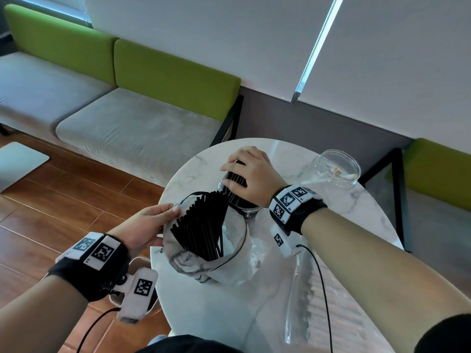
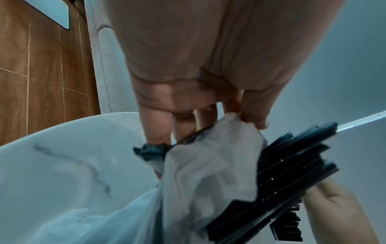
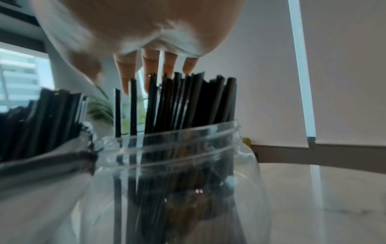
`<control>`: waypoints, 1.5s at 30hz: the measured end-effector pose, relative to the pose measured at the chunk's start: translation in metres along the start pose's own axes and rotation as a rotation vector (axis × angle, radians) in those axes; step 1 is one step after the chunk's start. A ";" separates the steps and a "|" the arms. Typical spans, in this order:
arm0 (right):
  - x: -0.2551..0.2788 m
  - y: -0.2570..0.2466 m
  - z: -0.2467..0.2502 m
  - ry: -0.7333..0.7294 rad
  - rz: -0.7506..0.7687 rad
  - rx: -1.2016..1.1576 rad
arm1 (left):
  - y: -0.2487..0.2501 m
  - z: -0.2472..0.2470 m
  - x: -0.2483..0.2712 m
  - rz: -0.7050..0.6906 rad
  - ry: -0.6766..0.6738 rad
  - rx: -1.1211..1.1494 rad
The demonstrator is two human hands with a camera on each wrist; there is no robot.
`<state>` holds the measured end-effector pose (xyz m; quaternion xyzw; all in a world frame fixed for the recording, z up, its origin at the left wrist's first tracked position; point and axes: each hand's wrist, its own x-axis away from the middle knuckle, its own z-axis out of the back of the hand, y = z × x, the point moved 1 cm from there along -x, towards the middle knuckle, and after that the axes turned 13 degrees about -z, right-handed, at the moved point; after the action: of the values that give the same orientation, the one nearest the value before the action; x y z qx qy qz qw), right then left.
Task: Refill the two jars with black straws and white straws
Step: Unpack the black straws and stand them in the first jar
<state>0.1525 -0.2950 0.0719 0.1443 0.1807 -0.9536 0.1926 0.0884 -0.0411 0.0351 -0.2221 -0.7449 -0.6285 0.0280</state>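
On a round marble table stands a clear jar holding black straws. My right hand hovers over its mouth, and the spread, straight fingers touch the straw tops. Next to the jar leans a white plastic bag with more black straws fanned out of its opening. My left hand pinches the bag's rim between thumb and fingers. A second clear jar at the back right holds a few white straws.
A clear flat bag of white straws lies on the table under my right forearm. A grey bench with green backrests runs behind the table, and wooden floor lies to the left. The table's left edge sits close to the bag.
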 end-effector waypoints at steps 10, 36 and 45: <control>0.032 0.004 0.004 0.115 -0.081 0.027 | 0.001 -0.003 -0.001 0.000 -0.008 -0.011; 0.073 -0.004 0.031 0.201 -0.370 -0.299 | -0.002 -0.001 -0.003 -0.060 -0.063 -0.031; 0.115 -0.066 -0.021 -0.235 -0.714 -0.611 | 0.000 -0.015 0.000 -0.022 -0.019 0.005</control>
<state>0.0278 -0.2653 0.0325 -0.0987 0.4678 -0.8733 -0.0938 0.0847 -0.0555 0.0381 -0.2196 -0.7492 -0.6247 0.0148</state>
